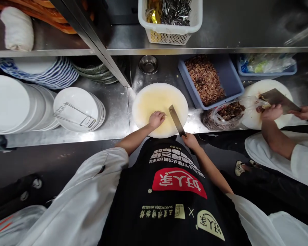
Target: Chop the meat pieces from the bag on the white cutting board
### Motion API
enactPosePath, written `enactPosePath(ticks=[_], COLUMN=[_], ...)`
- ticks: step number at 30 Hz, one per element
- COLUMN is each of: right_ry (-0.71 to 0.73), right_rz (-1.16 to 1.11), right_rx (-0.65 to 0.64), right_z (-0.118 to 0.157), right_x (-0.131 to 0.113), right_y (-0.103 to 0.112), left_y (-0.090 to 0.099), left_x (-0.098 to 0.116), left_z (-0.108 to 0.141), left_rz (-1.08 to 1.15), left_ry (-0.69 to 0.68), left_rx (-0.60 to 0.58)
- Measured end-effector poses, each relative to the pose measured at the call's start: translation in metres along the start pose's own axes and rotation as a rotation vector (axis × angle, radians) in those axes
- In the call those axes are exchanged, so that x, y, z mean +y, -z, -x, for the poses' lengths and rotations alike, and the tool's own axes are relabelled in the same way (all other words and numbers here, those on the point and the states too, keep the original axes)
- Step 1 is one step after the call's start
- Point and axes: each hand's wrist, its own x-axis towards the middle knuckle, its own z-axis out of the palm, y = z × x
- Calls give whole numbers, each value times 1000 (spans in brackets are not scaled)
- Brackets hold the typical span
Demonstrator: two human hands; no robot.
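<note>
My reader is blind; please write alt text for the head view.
The left hand touches a small piece on a cutting board; the right hand holds a cleaver. Plates stand at left, a blue tub and a co-worker's hands at right.

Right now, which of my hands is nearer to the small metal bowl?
Your left hand. It is on the round cutting board, and the bowl is just beyond the board's far edge. Your right hand is farther, at the near right edge, holding the cleaver.
</note>
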Motion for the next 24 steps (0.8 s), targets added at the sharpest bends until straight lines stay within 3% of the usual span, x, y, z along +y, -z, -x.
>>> enactPosePath(ticks=[5,8,12,16,19,24], right_ry=[20,41,53,24,5,-24], right_rz=[162,182,210,244,251,195], right_rx=[21,8,-14,-37,-73,-75], right_z=[1,5,10,7,-13,-64], right_x=[-20,-42,-64,-66,-73,-106], right_y=[7,10,12,12,11,6], left_y=[9,14,7,-4,-13,-22], left_x=[-2,-11,-20,-25,-28,-31], left_z=[2,-1,-7,-10,-8,-5], left_rz=[29,67,147,197,223,209], left_ry=[12,-97,-249,-295,-321,-330], left_rx=[27,23,-18,-1,31,55])
